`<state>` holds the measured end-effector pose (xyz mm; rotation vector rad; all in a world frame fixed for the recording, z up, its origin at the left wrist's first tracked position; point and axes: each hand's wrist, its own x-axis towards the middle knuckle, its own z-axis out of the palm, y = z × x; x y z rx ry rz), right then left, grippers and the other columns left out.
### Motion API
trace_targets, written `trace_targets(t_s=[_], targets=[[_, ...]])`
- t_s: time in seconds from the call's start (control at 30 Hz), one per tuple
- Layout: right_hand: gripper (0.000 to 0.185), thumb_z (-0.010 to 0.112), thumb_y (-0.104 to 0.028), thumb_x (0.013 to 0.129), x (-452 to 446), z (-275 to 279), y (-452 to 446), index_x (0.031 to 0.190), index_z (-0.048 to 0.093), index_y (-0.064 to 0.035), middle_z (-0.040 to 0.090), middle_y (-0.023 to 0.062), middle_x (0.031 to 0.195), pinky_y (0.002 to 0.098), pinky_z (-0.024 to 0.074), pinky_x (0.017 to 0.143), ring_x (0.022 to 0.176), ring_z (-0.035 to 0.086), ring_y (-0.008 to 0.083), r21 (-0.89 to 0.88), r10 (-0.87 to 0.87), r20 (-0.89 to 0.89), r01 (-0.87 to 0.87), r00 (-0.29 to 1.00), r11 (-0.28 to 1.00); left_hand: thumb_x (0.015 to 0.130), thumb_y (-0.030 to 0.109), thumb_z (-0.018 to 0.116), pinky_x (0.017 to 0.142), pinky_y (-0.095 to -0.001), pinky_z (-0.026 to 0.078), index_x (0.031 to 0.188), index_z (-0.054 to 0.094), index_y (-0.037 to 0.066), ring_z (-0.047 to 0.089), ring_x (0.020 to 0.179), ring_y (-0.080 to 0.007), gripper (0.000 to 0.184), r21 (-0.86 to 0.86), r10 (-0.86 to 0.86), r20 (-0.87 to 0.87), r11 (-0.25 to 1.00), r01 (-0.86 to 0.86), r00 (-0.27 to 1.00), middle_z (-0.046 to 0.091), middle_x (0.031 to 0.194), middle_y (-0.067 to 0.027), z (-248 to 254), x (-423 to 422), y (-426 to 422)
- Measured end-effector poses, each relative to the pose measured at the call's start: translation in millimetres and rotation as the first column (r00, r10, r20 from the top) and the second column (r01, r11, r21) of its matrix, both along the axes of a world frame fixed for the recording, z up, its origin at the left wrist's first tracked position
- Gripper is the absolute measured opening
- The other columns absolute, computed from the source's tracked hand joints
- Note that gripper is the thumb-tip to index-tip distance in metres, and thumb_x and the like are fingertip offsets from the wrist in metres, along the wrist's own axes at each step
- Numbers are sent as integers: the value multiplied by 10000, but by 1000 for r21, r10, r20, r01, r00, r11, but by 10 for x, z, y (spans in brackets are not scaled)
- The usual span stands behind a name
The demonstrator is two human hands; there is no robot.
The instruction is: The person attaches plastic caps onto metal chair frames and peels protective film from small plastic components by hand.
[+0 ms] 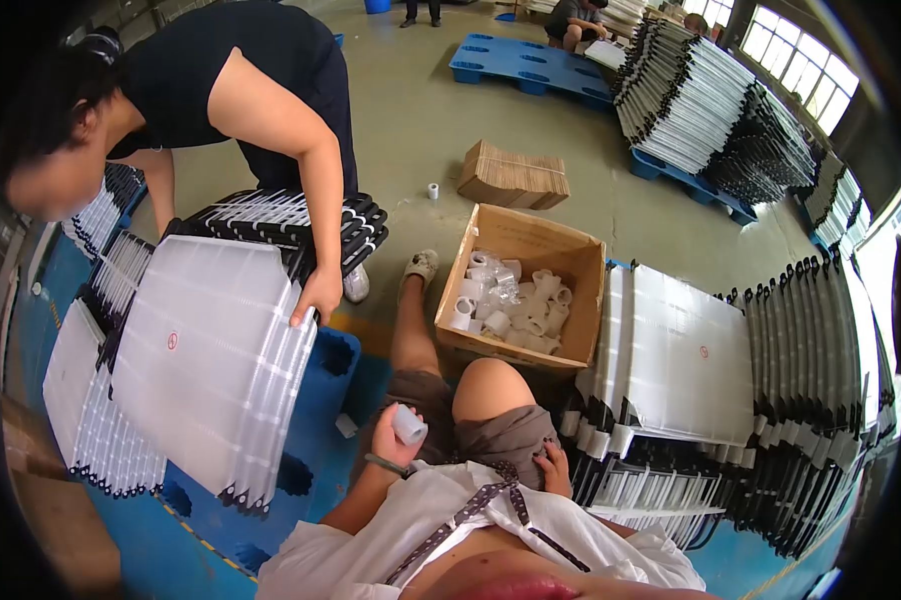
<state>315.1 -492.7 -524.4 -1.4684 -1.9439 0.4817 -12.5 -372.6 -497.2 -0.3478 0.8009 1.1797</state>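
White roll (410, 424) at lower centre of frame, left hand (386, 441) closed around it. Right hand (554, 467) rests on the shorts (498, 441), fingers loosely spread, empty. Loose rolls (539, 308) in cardboard box (541, 236), mid-frame. Upper left: co-worker (256, 85) bending, one hand (318, 293) on the white panels (206, 350).

White shirt (411, 508), grey-brown shorts (503, 438)

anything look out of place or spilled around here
Yes: one small white roll sits alone on the floor near the cardboard stack, apart from the rolls inside the open box. A white scrap, too small to identify, lies by the blue pallet.
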Motion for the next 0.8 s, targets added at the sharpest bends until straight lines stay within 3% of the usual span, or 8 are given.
trace_targets(t_s=[0.1, 0.27, 0.3, 0.33, 0.4, 0.53, 0.67, 0.8], targets=[[627, 616, -503, 669, -2, -17, 5, 1121, 493, -86, 380, 204, 1307, 539, 226, 1014, 1229, 352, 382, 6, -14, -31, 14, 999, 1000, 809, 249, 605, 738, -432, 456, 948, 511, 114, 548, 811, -264, 215, 16, -10, -29, 1000, 10, 1000, 582, 889, -87, 151, 19, 66], [437, 617, -252, 735, 13, -152, 61, 1121, 505, -79, 396, 196, 1299, 468, 275, 1011, 1191, 394, 360, 114, 16, -71, -8, 997, 993, 803, 237, 602, 729, -418, 461, 931, 519, 111, 563, 795, -268, 198, 31, -4, -38, 1000, 5, 999, 590, 865, -94, 101, -15, 19], [383, 579, -130, 751, 1, -210, 92, 1123, 505, -78, 404, 184, 1297, 440, 291, 1007, 1175, 408, 348, -409, -278, -414, 96, 867, 907, 797, 230, 605, 730, -414, 466, 923, 530, 99, 570, 786, -264, 197, 28, 28, -56, 999, -27, 998, 592, 864, -98, 89, 3, 41], [355, 561, -123, 772, 7, -152, 101, 1120, 508, -81, 396, 175, 1311, 440, 277, 1019, 1192, 398, 339, 38, 11, -149, -5, 989, 999, 798, 233, 598, 741, -417, 466, 925, 535, 93, 570, 798, -268, 199, 41, 38, -48, 999, -36, 998, 591, 868, -98, 84, 48, 60], [336, 596, -123, 766, -75, 171, 64, 1085, 515, -58, 428, 208, 1283, 421, 322, 982, 1172, 430, 370, 103, 11, -25, -8, 1000, 995, 807, 238, 581, 774, -421, 465, 943, 542, 84, 570, 837, -277, 209, 68, 38, -29, 997, -36, 999, 593, 893, -98, 86, 42, 13], [305, 580, -107, 777, 27, -168, 44, 1070, 509, -57, 444, 221, 1264, 432, 323, 983, 1148, 453, 386, 156, -23, -12, 25, 1000, 987, 829, 227, 563, 838, -431, 457, 1008, 537, 77, 563, 917, -288, 235, 189, 77, 121, 977, -99, 990, 593, 969, -106, 240, 59, 58], [285, 535, -59, 794, 22, -187, 34, 1077, 516, -85, 417, 171, 1308, 418, 278, 1027, 1203, 400, 348, 127, -19, -89, 30, 996, 991, 840, 267, 538, 798, -444, 475, 1050, 544, 133, 582, 877, -265, 249, 230, -99, 106, 971, 73, 989, 605, 958, -69, -90, -4, 122], [407, 609, -197, 737, 73, -307, -21, 1109, 489, -81, 393, 187, 1321, 462, 248, 1034, 1219, 375, 369, 45, -20, -63, 22, 998, 999, 826, 325, 562, 780, -432, 474, 955, 551, 118, 577, 857, -273, 244, -40, -62, -28, 997, 61, 998, 606, 896, -91, -179, 89, 266]])
